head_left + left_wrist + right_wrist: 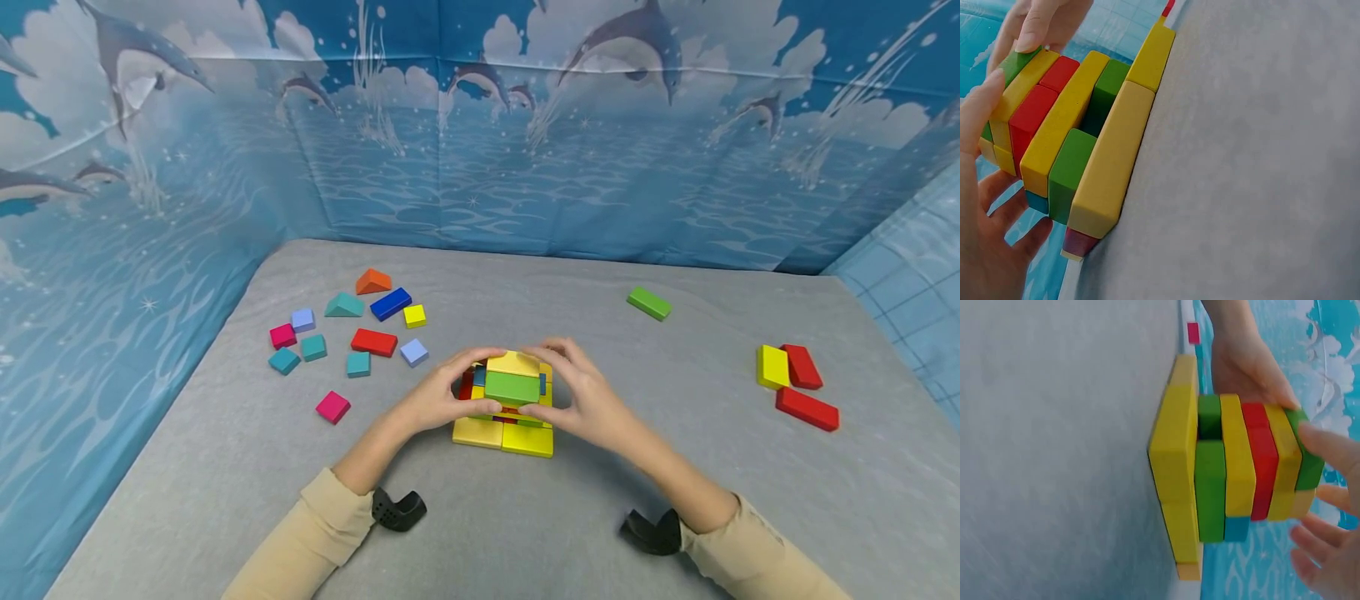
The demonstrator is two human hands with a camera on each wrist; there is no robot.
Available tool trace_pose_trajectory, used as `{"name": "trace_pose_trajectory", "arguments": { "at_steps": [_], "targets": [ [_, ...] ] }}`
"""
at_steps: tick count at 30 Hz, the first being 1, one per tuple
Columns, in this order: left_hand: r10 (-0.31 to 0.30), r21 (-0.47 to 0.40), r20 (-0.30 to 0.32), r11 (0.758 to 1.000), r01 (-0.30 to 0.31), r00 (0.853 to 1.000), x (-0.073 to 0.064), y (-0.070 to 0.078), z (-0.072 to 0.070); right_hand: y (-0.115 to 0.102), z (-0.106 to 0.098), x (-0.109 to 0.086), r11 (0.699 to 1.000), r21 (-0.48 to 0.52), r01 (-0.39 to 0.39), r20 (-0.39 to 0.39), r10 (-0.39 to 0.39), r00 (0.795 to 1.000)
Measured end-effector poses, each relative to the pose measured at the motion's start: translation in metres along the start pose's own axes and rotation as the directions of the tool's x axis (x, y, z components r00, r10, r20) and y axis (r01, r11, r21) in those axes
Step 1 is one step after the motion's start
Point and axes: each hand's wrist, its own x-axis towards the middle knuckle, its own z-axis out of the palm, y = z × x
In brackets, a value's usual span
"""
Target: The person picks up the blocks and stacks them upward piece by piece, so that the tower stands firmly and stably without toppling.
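Observation:
A layered tower of wooden blocks stands in the middle, with yellow base blocks (527,440) at its foot. On top lie a green block (512,388) and, behind it, a yellow block (513,363). My left hand (442,396) and right hand (588,400) grip this top layer from either side, thumbs in front and fingers reaching behind. In the left wrist view, red blocks (1032,119) and a lower green block (1071,172) show between yellow layers. A blue block (1237,529) peeks out in the right wrist view. The tower's back is hidden.
Loose blocks lie at the left, among them a red block (374,342), a blue block (391,304) and an orange triangle (372,282). A green block (649,303) lies back right; a yellow block (772,367) and two red ones sit far right. A dolphin-print curtain (480,167) borders the table.

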Motion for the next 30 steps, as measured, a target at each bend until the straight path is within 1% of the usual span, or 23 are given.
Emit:
{"name": "trace_pose_trajectory", "arguments": {
  "at_steps": [3,5,9,13,14,16,18,19,20,21,22,23,25,26,28,30],
  "targets": [
    [-0.008,0.013,-0.003,1.000,0.008,1.000,0.000,0.000,0.001,0.004,-0.002,0.001,0.997,0.043,-0.058,0.075,0.054,0.996],
    [-0.015,0.026,-0.007,1.000,0.015,1.000,0.000,0.000,0.001,0.006,-0.003,0.002,0.994,0.069,-0.081,0.113,0.073,0.991],
    [-0.017,0.059,-0.016,0.998,0.018,1.000,0.000,0.002,0.002,0.009,-0.002,0.002,0.991,0.089,-0.096,0.128,0.084,0.988],
    [-0.002,0.078,-0.027,0.997,0.004,1.000,0.001,0.003,0.003,0.012,-0.003,0.003,0.990,0.106,-0.093,0.138,0.078,0.987],
    [0.000,0.081,-0.030,0.997,0.003,1.000,0.001,0.004,0.003,0.013,-0.004,0.004,0.987,0.127,-0.100,0.160,0.079,0.984],
    [0.002,0.082,-0.038,0.997,0.001,0.999,0.001,0.004,0.003,0.019,-0.011,0.005,0.972,0.192,-0.136,0.223,0.092,0.970],
    [0.000,0.082,-0.043,0.997,0.003,0.999,0.001,0.005,0.004,0.032,-0.022,0.007,0.951,0.242,-0.194,0.263,0.128,0.956],
    [-0.002,0.082,-0.045,0.997,0.006,0.999,0.001,0.005,0.004,0.042,-0.029,0.008,0.942,0.250,-0.224,0.264,0.157,0.952],
    [-0.007,0.079,-0.048,0.997,0.011,0.999,0.001,0.005,0.004,0.053,-0.036,0.009,0.936,0.243,-0.256,0.247,0.196,0.949],
    [-0.011,0.078,-0.050,0.997,0.015,0.999,0.001,0.005,0.004,0.066,-0.043,0.010,0.935,0.217,-0.280,0.206,0.237,0.950],
    [-0.015,0.078,-0.052,0.997,0.019,0.999,0.001,0.005,0.004,0.080,-0.050,0.010,0.937,0.181,-0.298,0.147,0.274,0.950],
    [-0.016,0.078,-0.052,0.997,0.020,0.999,0.001,0.005,0.004,0.093,-0.056,0.009,0.936,0.134,-0.325,0.080,0.317,0.945],
    [-0.020,0.078,-0.052,0.997,0.025,0.998,0.001,0.004,0.004,0.119,-0.067,0.005,0.923,0.039,-0.382,-0.046,0.384,0.922],
    [-0.022,0.079,-0.052,0.997,0.026,0.998,0.001,0.004,0.004,0.131,-0.072,0.002,0.912,0.005,-0.410,-0.091,0.409,0.908],
    [-0.022,0.082,-0.050,0.996,0.026,0.999,0.001,0.004,0.004,0.150,-0.079,-0.006,0.888,-0.035,-0.458,-0.147,0.449,0.882],
    [-0.024,0.080,-0.049,0.996,0.028,0.999,0.001,0.004,0.004,0.163,-0.084,-0.014,0.863,-0.057,-0.502,-0.165,0.488,0.857]
  ]
}}
